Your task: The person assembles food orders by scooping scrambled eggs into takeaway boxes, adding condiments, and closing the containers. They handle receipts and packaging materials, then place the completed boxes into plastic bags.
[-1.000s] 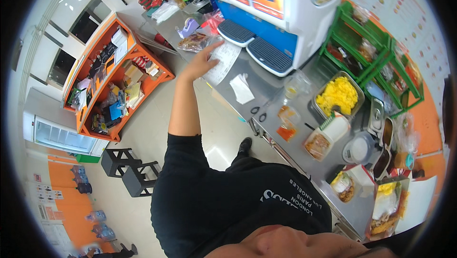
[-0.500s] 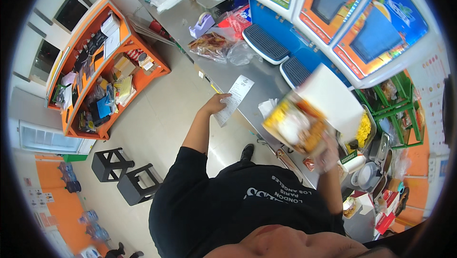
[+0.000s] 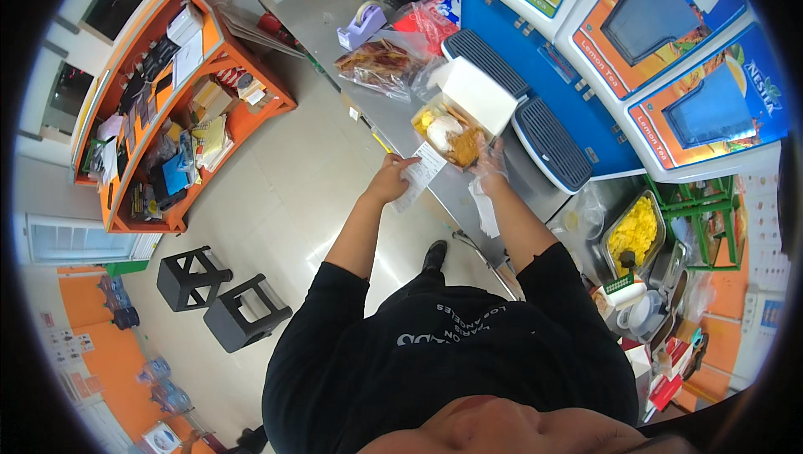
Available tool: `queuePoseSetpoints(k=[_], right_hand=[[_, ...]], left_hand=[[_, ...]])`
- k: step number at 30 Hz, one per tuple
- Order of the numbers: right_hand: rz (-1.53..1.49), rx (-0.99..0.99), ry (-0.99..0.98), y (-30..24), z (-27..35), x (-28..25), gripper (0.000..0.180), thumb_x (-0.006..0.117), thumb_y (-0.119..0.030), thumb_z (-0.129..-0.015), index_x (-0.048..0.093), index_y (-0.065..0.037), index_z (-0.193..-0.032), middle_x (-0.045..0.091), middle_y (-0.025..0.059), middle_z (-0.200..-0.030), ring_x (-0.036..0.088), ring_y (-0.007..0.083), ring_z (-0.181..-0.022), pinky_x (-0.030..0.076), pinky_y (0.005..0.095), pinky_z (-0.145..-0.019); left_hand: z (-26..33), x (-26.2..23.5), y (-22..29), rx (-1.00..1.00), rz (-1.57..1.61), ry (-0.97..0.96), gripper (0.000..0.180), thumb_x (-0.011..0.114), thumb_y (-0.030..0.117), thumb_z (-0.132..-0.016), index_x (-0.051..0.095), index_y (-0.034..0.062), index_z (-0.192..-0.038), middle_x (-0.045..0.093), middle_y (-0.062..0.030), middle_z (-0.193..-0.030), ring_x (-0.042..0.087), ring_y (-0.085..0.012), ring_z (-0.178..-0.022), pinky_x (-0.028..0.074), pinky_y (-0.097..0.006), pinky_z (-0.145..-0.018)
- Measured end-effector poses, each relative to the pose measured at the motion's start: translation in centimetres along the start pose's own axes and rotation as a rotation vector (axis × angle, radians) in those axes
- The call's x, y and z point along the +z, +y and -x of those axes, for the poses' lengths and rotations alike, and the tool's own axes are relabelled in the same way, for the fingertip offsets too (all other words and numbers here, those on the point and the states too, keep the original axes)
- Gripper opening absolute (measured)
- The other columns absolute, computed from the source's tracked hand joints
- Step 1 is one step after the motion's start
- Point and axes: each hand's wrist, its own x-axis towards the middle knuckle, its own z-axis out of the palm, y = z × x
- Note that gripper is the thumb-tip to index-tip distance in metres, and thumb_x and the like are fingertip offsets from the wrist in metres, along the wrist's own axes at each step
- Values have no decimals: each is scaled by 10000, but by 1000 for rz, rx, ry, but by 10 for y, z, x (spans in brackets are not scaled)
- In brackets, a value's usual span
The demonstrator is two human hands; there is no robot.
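Fingers of my left hand [image 3: 386,179] pinch a paper slip [image 3: 421,172]; my gloved right hand [image 3: 488,162] grips the open food box [image 3: 462,117] over the steel counter [image 3: 393,111]. Half a second ago the box was nearer, further right

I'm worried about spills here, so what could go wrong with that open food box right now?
The open food box is held by the gloved right hand near the steel counter edge; a tilt could drop food on the floor. The paper slip in the left hand nearly touches the food and may get greasy.
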Motion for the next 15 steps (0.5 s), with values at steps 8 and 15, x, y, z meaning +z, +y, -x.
queuePoseSetpoints(k=[8,15], right_hand=[[748,-237,11,-12,28,-25,619,481,-466,-1028,365,-111,-1521,477,224,-1486,492,364,-1345,373,439,-1127],[-92,-327,-124,-79,154,-93,394,607,-199,-1024,512,-54,-1378,581,91,-1280,588,178,-1175,504,346,-1017]], left_hand=[[6,23,8,40,-478,456,694,667,42,-790,511,202,-1446,430,-194,-1422,470,-385,-1290,435,-505,-1042],[67,88,166,692,213,175,185,583,-34,-886,598,-9,-1069,612,-134,-934,601,-226,-833,478,-303,-795]])
